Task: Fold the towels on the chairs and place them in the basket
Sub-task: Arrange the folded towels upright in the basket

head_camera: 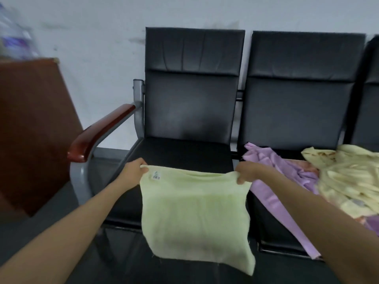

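Observation:
A pale green towel (194,214) hangs in front of the left black chair (190,111), stretched between both hands. My left hand (133,169) pinches its top left corner, beside a small white label. My right hand (246,173) grips the top right corner. The towel's lower edge dangles past the seat's front edge. On the middle chair (297,103) lies a crumpled purple towel (272,181) that trails down over the seat front, with a pale yellow towel (348,181) heaped beside it. No basket is in view.
A red-brown wooden armrest (98,132) on a grey metal frame sticks out left of the left chair. A brown wooden panel (30,128) stands further left. A third black chair (371,95) shows at the right edge. A white wall lies behind.

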A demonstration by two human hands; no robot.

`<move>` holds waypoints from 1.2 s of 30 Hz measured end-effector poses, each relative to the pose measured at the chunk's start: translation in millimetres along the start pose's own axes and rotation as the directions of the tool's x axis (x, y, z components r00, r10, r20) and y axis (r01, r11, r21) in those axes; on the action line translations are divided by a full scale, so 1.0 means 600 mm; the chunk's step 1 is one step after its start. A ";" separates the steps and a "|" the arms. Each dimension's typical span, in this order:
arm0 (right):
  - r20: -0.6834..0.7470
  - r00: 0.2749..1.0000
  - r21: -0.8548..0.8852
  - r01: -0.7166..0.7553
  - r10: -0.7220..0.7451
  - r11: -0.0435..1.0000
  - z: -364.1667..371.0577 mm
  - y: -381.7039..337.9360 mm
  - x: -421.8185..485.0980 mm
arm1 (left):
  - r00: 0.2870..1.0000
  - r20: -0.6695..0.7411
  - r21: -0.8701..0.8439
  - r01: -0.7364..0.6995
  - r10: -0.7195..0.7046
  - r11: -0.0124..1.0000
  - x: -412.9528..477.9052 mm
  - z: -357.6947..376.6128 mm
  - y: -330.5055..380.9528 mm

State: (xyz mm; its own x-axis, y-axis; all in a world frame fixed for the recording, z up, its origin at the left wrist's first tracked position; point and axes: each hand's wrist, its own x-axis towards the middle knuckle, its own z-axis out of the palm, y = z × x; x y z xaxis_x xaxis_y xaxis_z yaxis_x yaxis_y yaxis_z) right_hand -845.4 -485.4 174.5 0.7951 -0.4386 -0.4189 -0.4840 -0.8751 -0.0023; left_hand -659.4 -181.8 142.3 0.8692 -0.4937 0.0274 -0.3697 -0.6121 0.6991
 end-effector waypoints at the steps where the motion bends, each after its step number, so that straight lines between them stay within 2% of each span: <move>1: -0.011 1.000 0.000 -0.002 0.002 1.000 -0.008 0.002 -0.019 | 1.000 -0.016 -0.005 -0.020 0.020 1.000 -0.013 -0.014 0.014; 4: -0.072 0.997 -0.042 -0.026 0.023 0.999 -0.035 0.004 -0.083 | 0.995 -0.071 -0.005 -0.066 0.065 0.998 -0.051 -0.049 0.052; 6: -0.196 0.980 -0.101 -0.052 0.031 0.994 -0.054 0.005 -0.127 | 0.990 -0.110 -0.034 -0.092 0.087 0.995 -0.078 -0.068 0.075; 9: -0.410 0.911 -0.052 -0.077 0.049 0.996 -0.082 0.006 -0.192 | 0.967 -0.215 -0.033 -0.150 0.140 0.988 -0.114 -0.094 0.104; 11: -0.452 0.892 0.010 -0.004 0.008 1.000 -0.095 0.010 -0.227 | 0.937 -0.314 -0.059 -0.179 0.151 0.982 -0.134 -0.109 0.125; 13: -0.392 0.917 0.181 0.150 -0.069 0.972 -0.097 0.012 -0.256 | 0.920 -0.370 -0.135 -0.192 0.130 0.972 -0.151 -0.120 0.141; 14: -0.352 0.931 0.312 0.217 -0.099 0.925 -0.095 0.013 -0.269 | 0.921 -0.372 -0.168 -0.187 0.113 0.968 -0.158 -0.124 0.147; 15: -0.318 0.940 0.435 0.260 -0.123 0.862 -0.092 0.015 -0.280 | 0.927 -0.359 -0.186 -0.181 0.104 0.966 -0.164 -0.128 0.151; 17: -0.282 0.947 0.565 0.296 -0.156 0.770 -0.085 0.019 -0.298 | 0.942 -0.321 -0.179 -0.165 0.101 0.970 -0.173 -0.128 0.153; 26: -0.239 0.929 0.712 0.366 -0.282 0.600 -0.075 0.027 -0.305 | 0.940 -0.337 -0.244 -0.145 0.057 0.959 -0.181 -0.117 0.165; 28: -0.207 0.941 0.641 0.338 -0.268 0.690 -0.076 0.031 -0.297 | 0.939 -0.343 -0.258 -0.134 0.039 0.957 -0.172 -0.118 0.158; 31: -0.211 0.955 0.220 0.252 -0.207 0.942 -0.072 0.031 -0.273 | 0.946 -0.321 -0.231 -0.133 0.053 0.964 -0.156 -0.111 0.152; 33: -0.308 0.942 -0.020 0.133 -0.133 0.991 -0.068 0.028 -0.253 | 0.950 -0.298 -0.201 -0.157 0.093 0.967 -0.147 -0.103 0.157; 34: -0.378 0.922 -0.058 0.068 -0.085 0.996 -0.067 0.025 -0.245 | 0.948 -0.300 -0.198 -0.173 0.109 0.965 -0.144 -0.100 0.161; 36: -0.531 0.847 0.003 0.011 -0.008 1.000 -0.068 0.022 -0.235 | 0.937 -0.329 -0.214 -0.194 0.117 0.957 -0.139 -0.098 0.169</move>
State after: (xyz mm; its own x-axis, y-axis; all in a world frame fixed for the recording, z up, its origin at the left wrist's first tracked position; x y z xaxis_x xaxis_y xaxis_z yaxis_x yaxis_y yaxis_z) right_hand -949.0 -443.5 270.4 0.8715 -0.4735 0.1276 -0.4763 -0.8792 -0.0101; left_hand -750.2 -166.2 252.7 0.8794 -0.3312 0.3420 -0.4524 -0.3580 0.8168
